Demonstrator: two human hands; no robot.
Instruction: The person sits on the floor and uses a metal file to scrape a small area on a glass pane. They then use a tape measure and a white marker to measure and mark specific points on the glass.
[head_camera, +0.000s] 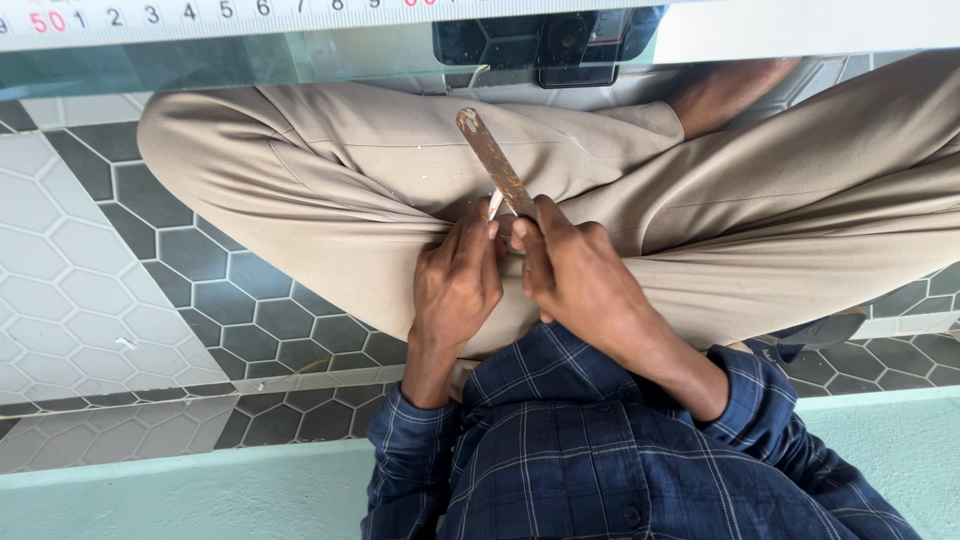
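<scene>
While the rusty flat blade (492, 160) is pinched at its lower end by the right hand (575, 275), its worn tip is pointed away over the lap of the beige trousers (330, 170). A small pale sliver (495, 204), too small to be identified, is pinched between the fingertips of the left hand (457, 280) and is held against the blade's edge. Both hands are closed tightly, knuckles nearly touching. For this step to be done well, the blade should be kept steady and angled away from the fingers, with short strokes directed outward. The sliver should be gripped close to the contact point, so that slipping onto the thigh is avoided. Grey and white hexagonal floor tiles (200, 290) are seen beneath.
</scene>
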